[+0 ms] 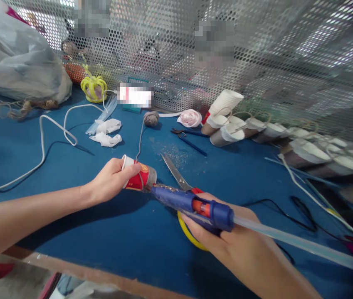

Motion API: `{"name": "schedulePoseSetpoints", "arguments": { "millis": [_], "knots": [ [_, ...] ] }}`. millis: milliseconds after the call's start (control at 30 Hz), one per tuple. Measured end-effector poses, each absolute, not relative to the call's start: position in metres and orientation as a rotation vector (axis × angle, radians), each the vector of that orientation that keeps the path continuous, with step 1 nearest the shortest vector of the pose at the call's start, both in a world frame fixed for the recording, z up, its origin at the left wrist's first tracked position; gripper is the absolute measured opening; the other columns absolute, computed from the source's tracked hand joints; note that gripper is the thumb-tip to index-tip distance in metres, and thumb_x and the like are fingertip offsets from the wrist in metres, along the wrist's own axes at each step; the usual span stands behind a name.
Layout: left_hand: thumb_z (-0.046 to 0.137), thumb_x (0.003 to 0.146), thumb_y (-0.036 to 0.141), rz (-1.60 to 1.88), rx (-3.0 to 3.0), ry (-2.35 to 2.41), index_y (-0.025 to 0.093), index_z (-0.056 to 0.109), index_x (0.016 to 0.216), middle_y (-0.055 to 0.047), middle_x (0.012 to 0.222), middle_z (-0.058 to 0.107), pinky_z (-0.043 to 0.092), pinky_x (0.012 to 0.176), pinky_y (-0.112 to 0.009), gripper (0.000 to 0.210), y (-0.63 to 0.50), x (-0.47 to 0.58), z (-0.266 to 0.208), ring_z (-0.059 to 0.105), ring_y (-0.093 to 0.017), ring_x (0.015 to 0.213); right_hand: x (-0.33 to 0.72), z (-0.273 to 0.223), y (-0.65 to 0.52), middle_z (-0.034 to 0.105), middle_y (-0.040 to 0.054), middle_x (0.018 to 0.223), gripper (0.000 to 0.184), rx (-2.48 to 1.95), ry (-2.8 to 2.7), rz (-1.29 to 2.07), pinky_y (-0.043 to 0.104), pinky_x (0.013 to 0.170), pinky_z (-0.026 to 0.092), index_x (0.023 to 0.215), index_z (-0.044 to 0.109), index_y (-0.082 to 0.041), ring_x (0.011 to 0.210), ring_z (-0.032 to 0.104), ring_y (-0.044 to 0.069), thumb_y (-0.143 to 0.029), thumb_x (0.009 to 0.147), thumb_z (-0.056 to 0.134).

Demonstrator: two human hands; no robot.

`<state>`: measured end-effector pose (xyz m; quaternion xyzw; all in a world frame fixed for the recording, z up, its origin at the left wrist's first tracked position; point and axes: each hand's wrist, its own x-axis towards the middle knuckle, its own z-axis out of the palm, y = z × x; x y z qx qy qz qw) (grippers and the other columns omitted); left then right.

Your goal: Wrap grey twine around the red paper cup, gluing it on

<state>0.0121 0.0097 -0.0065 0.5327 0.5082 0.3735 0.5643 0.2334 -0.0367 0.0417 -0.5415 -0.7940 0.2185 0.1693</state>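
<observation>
My left hand (110, 178) is wrapped round a red paper cup (137, 182), which lies on its side with its white rim to the left. Grey yarn covers the cup's base end, and a strand runs from it up to a ball of yarn (151, 118). In my right hand (226, 232) is a blue hot glue gun (182, 203), its nozzle at the cup's yarn-covered end; I cannot tell if they touch. A long clear glue stick (288, 236) sticks out of its back. Scissors (176, 172) with red and yellow handles lie partly hidden beneath the gun.
Blue-handled pliers (191, 139) lie beyond the scissors. Several wrapped cups (229, 131) line the right back, near a pink ribbon roll (190, 118). White tissues (106, 133) and a white cable (42, 141) lie left. A perforated metal screen (170, 50) stands behind the table.
</observation>
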Motion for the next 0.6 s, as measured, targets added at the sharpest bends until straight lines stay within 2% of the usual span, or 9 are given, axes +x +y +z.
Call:
{"name": "schedulePoseSetpoints", "arguments": {
  "millis": [200,367,500,600],
  "knots": [
    [0.045,0.080,0.041,0.910,1.373,1.119,0.012,0.061,0.068,0.000,0.058,0.059,0.037,0.048,-0.019,0.035,0.008,0.011,-0.006,0.048,-0.009,0.050,0.235,0.043,-0.031,0.062,-0.0011,0.062,0.012,-1.495,-2.228,0.587,0.025,0.052,0.047,0.066,0.056,-0.024,0.051,0.056,0.015,-0.031,0.074,0.053],
    [0.041,0.083,0.039,0.906,1.606,1.064,0.011,0.063,0.074,-0.003,0.069,0.063,0.042,0.057,-0.021,0.037,0.005,0.009,-0.008,0.054,-0.012,0.062,0.237,0.047,-0.029,0.062,0.0002,0.060,0.018,-1.500,-2.252,0.490,0.027,0.056,0.048,0.074,0.060,-0.024,0.051,0.056,0.016,-0.034,0.078,0.046],
    [0.039,0.085,0.034,0.894,1.820,1.103,0.011,0.058,0.066,0.000,0.059,0.054,0.037,0.051,-0.020,0.036,0.003,0.007,-0.009,0.046,-0.010,0.053,0.245,0.044,-0.028,0.064,0.0043,0.060,0.031,-1.393,-2.399,0.242,0.034,0.063,0.047,0.077,0.067,-0.025,0.061,0.060,0.022,-0.039,0.079,0.039],
    [0.037,0.085,0.027,0.916,1.996,1.057,0.012,0.050,0.059,0.003,0.052,0.042,0.031,0.048,-0.020,0.033,0.002,0.006,-0.008,0.036,-0.007,0.048,0.246,0.044,-0.026,0.062,0.0037,0.055,0.028,-1.432,-2.284,0.258,0.035,0.062,0.046,0.074,0.069,-0.026,0.057,0.059,0.023,-0.042,0.072,0.046]
  ]
}}
